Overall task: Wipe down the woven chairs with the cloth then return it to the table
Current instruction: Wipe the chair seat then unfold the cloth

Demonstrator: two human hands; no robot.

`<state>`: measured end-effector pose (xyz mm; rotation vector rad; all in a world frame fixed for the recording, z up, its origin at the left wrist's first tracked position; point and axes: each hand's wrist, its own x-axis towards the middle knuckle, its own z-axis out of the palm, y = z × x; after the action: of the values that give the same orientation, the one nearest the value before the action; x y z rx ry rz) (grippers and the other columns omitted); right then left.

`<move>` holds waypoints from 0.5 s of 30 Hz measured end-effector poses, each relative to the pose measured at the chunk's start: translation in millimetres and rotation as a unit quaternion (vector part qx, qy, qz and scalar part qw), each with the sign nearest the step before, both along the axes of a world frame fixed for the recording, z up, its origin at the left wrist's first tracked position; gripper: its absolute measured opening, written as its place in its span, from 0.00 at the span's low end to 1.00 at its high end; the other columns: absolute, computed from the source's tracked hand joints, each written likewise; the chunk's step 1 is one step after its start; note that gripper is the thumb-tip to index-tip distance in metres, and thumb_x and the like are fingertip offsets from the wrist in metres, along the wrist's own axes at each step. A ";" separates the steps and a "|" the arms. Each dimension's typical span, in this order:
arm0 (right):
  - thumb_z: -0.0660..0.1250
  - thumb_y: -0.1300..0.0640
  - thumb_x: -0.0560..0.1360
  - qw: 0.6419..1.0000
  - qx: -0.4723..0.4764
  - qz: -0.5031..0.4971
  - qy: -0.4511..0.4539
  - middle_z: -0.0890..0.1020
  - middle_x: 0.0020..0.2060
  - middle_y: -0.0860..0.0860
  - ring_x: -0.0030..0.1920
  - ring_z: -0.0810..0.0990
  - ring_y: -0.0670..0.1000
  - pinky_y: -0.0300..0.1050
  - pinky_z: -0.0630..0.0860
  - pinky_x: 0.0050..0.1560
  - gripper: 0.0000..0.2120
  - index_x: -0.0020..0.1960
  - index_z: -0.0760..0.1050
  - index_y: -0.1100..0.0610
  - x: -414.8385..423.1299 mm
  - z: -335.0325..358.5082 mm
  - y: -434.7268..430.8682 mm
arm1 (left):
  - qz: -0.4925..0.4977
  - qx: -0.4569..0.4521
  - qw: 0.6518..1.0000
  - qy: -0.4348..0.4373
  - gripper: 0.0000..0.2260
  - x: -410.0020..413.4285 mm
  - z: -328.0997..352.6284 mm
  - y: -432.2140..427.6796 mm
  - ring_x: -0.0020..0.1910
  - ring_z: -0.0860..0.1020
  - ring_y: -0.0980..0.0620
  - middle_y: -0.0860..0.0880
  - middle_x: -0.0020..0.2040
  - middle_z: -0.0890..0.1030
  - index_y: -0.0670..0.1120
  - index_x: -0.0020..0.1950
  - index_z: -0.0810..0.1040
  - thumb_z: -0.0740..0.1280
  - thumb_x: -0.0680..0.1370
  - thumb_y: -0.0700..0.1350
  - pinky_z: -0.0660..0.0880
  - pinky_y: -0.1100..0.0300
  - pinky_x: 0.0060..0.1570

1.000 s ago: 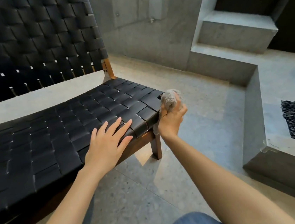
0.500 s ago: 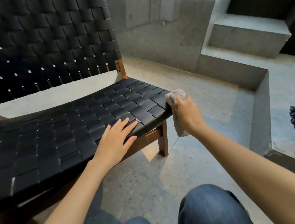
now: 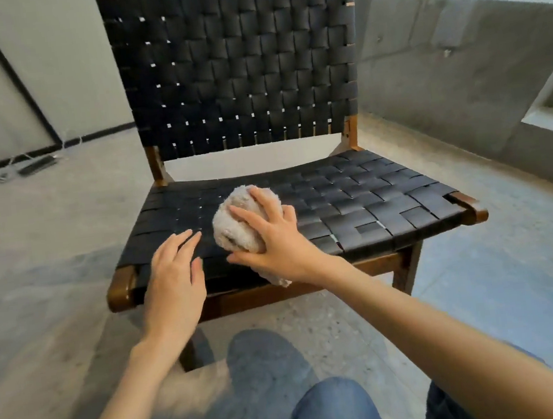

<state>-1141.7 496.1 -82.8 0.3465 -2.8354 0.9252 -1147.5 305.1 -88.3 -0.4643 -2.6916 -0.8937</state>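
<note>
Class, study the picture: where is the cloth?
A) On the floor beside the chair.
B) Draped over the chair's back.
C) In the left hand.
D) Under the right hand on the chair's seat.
D: the right hand grips the bunched cloth on the woven seat, while the left hand lies open beside it, holding nothing.

Left grip (image 3: 173,279) flat, straight-fingered; right grip (image 3: 271,241) just beside it, splayed and curved.
</note>
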 end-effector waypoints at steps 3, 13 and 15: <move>0.68 0.42 0.74 0.992 -0.032 0.089 -0.088 0.39 0.76 0.43 0.76 0.39 0.54 0.58 0.49 0.73 0.40 0.77 0.49 0.45 -10.7 -9.6 -52.4 | 0.082 0.051 0.995 0.022 0.18 7.1 5.6 -39.8 0.67 0.68 0.46 0.44 0.67 0.72 0.42 0.69 0.71 0.59 0.79 0.34 0.63 0.56 0.66; 0.66 0.63 0.76 0.983 -0.151 0.089 -0.058 0.78 0.59 0.56 0.57 0.78 0.52 0.46 0.77 0.57 0.21 0.67 0.65 0.59 -12.6 -9.1 -99.4 | 0.058 -0.040 0.996 0.058 0.21 26.5 -6.6 -56.0 0.75 0.56 0.48 0.46 0.75 0.62 0.41 0.74 0.63 0.58 0.81 0.42 0.48 0.60 0.73; 0.68 0.64 0.75 0.981 -0.168 0.088 -0.034 0.80 0.57 0.55 0.57 0.79 0.50 0.44 0.76 0.59 0.19 0.64 0.71 0.61 -15.8 -6.8 -110.0 | 0.045 -0.079 0.994 0.055 0.25 25.7 -16.5 -60.8 0.77 0.49 0.47 0.46 0.77 0.54 0.43 0.77 0.54 0.58 0.81 0.43 0.43 0.57 0.74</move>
<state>-1157.5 386.1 -89.6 0.5370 -2.6703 1.4501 -1121.8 244.3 -104.8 -0.4091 -2.6690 -0.6150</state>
